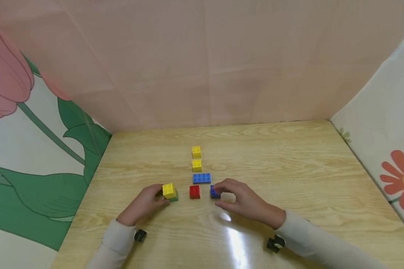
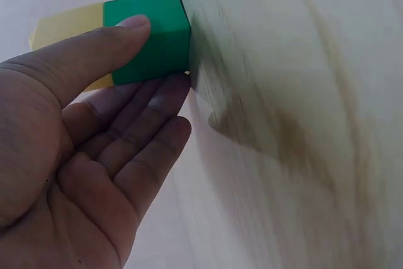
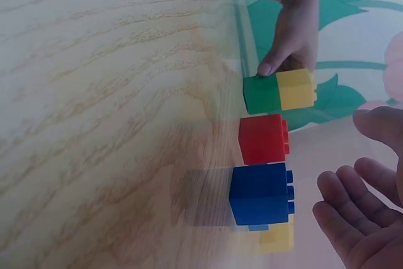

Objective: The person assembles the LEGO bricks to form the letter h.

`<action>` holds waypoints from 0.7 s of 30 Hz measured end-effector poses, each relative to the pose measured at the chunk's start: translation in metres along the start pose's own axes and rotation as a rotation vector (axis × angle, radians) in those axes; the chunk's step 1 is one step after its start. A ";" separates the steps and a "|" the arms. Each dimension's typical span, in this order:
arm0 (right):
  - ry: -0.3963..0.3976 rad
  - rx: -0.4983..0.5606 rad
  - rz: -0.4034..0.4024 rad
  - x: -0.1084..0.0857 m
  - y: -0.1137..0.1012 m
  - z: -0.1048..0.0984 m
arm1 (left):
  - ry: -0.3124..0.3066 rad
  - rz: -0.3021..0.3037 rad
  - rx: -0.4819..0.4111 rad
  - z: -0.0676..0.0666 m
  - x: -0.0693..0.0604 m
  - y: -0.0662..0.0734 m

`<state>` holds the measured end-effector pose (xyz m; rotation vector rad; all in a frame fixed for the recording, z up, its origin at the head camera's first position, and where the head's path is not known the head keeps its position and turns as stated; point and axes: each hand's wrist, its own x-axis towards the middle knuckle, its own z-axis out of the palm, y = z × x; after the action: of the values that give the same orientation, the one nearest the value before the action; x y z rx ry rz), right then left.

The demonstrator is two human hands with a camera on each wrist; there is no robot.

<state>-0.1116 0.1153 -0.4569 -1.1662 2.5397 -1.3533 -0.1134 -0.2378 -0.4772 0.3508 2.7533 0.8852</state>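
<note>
My left hand (image 1: 147,203) pinches a two-brick stack, a yellow brick (image 1: 169,191) on top of a green brick (image 2: 160,39). The thumb lies against the green side, with the fingers behind; the stack stands upright on the table. To its right sits a red brick (image 1: 194,192), apart from both hands. Beyond that is a dark blue brick (image 3: 259,194). My right hand (image 1: 244,199) hovers around this blue brick, thumb and fingers spread. In the right wrist view, a gap shows between those fingers and the brick's studs.
A longer, lighter blue brick (image 1: 201,178) lies behind the red and dark blue ones. Further back stand two single yellow bricks, a nearer yellow brick (image 1: 196,165) and a farther yellow brick (image 1: 196,151). Printed flower panels flank the wooden table (image 1: 282,160), and a pink backdrop (image 1: 222,74) rises behind.
</note>
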 end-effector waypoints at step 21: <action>0.036 -0.061 0.123 0.001 0.009 -0.001 | 0.072 0.014 -0.042 -0.007 0.001 -0.013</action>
<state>-0.1179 0.1187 -0.4628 -0.9847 2.6463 -1.2896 -0.1188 -0.2513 -0.4797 0.3365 2.7962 0.9765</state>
